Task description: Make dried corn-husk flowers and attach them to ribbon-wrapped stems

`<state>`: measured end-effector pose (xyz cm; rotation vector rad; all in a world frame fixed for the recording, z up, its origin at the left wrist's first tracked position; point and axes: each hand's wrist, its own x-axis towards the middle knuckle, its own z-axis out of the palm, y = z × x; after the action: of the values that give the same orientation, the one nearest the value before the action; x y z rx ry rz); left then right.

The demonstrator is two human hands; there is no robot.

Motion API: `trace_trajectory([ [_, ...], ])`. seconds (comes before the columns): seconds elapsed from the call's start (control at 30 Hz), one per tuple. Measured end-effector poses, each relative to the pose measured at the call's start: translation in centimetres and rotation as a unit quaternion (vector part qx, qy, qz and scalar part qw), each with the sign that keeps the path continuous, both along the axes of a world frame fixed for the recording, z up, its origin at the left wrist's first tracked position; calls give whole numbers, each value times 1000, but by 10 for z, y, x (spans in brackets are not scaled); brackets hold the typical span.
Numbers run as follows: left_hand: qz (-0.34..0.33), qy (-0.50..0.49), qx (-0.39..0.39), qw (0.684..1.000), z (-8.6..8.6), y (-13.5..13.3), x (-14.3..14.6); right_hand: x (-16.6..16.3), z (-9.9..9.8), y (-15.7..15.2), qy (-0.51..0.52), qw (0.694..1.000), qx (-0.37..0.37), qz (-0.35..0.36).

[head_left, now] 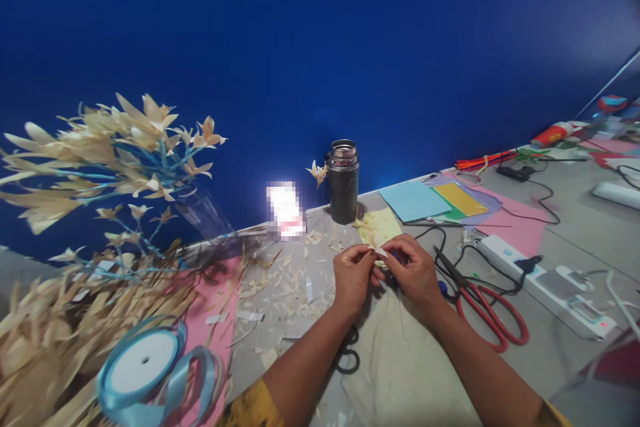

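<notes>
My left hand (354, 277) and my right hand (413, 271) meet at the middle of the table, fingers pinched together on a small pale petal (379, 251) that looks cut from dried husk. The fingers cover most of it. Just behind them lies a yellow sheet (386, 221) with pale scraps on it. A finished husk flower (317, 172) stands on a thin stem beside a dark thermos flask (344, 183) without its lid. Below my left wrist the black handles of a pair of scissors (349, 361) show partly. Pale cloth (417, 367) lies beneath my forearms.
Red-handled scissors (493, 313) and a white power strip (545, 287) with cables lie at right. Coloured sheets (415, 201) are behind. At left are a husk-flower bouquet (150, 120), dried husks (45, 347) and a blue ribbon spool (143, 363). Husk scraps (285, 280) litter the table.
</notes>
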<state>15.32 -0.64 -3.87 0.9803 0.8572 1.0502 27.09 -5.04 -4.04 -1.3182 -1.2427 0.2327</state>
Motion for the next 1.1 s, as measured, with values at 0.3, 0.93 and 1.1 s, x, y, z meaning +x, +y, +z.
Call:
trace_trajectory([
  [0.3,14,19,17,1000,4,-4,1,-1,0,-2,-6,1000,-14,-4],
  [0.93,46,27,37,998,-1,-4,-1,-3,1,-2,15,999,-43,15],
  [1.1,45,38,39,997,-4,-3,-1,-5,3,-2,23,998,-48,20],
])
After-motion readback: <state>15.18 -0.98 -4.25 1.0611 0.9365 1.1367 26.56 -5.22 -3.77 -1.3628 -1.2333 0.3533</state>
